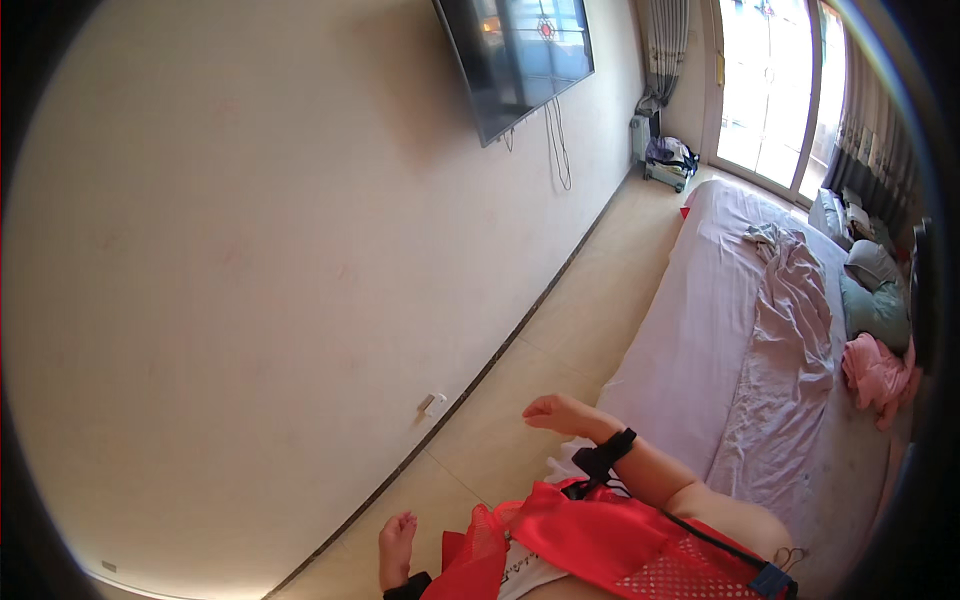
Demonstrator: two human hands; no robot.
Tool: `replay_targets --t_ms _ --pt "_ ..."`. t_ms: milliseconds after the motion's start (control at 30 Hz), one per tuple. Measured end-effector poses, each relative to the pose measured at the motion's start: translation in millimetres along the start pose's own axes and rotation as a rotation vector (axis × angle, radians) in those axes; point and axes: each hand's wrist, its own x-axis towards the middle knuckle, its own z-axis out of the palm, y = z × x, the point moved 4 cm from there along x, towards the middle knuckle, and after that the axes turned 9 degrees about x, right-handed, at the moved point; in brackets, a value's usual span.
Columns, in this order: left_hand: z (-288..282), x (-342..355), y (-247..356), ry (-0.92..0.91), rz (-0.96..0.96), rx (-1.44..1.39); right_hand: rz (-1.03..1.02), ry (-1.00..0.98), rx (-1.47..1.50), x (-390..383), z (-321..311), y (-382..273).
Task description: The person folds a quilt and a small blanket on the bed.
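My left hand (397, 545) is raised near the lower edge, close to the wall, its fingers loosely bent and no object showing in it. My right hand (560, 413) reaches out over the tiled floor beside the bed, fingers loosely stretched toward the wall and holding nothing visible. A black strap (604, 456) circles my right wrist, and another dark band (408, 588) is on the left one. Between my arms hangs a red mesh vest (600, 535) that I wear over a white garment. Neither hand touches anything I can see.
A bed (672, 375) with a pale sheet, crumpled blanket (792, 315), pillows (875, 308) and pink cloth (880, 378) lies to the right. A television (530, 65) with dangling cables hangs on the wall (250, 270). An open suitcase (670, 165) and glass door (765, 90) are beyond.
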Motion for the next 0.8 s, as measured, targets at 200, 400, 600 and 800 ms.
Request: replay_targets --t_ms 200,400,600,800 --pt "26 98 28 -0.156 0.031 0.062 0.073 0.079 -0.005 45 -43 -5" --pt "52 205 29 -0.368 -0.039 0.052 0.208 0.294 0.049 50 -100 11" --pt "113 343 112 -0.542 0.088 0.171 0.305 0.610 0.388 57 -143 21" --pt "172 447 199 -0.699 0.271 0.287 0.245 0.830 0.442 81 -169 6"
